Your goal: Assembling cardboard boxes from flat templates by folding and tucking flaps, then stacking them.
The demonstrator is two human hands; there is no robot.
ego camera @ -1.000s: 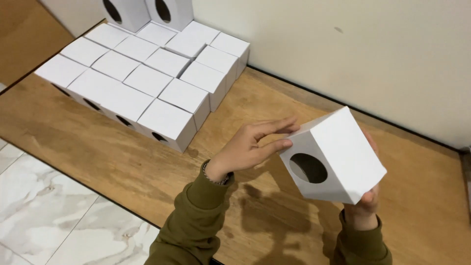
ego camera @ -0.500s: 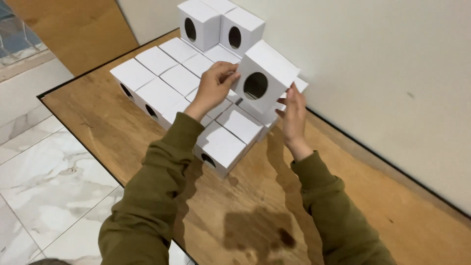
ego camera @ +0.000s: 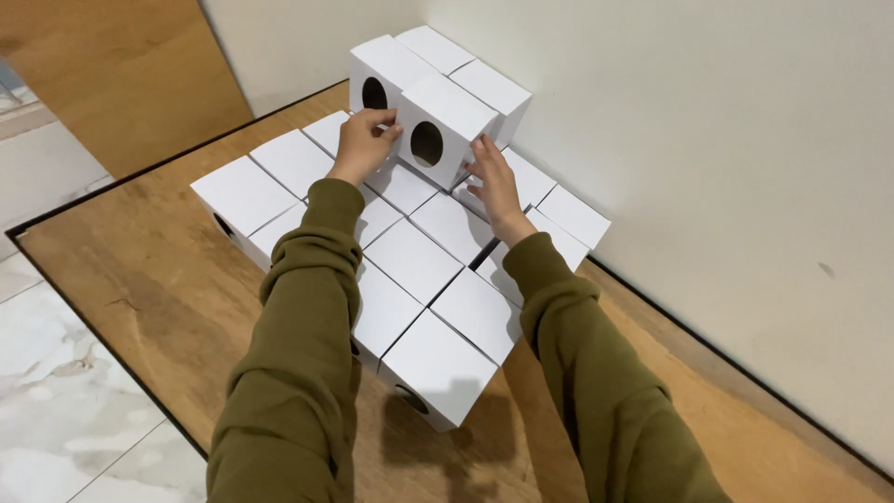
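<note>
A white cube box (ego camera: 442, 130) with a round hole in its front sits on the second layer of a stack of like boxes. My left hand (ego camera: 363, 142) presses its left side and my right hand (ego camera: 494, 182) presses its right side. The bottom layer of white boxes (ego camera: 410, 261) covers a wooden platform (ego camera: 140, 279). Three other upper boxes (ego camera: 424, 61) stand just behind and to the left, against the wall corner.
A cream wall (ego camera: 726, 158) runs along the right and back of the boxes. Pale marble floor tiles (ego camera: 56, 410) lie at the lower left. A wooden panel (ego camera: 121, 74) leans at the upper left. Bare wood shows at the platform's near edge.
I have carried the box from mid-air near the platform's right end over to the stack and set it down on the upper layer. Both hands stay on its sides.
</note>
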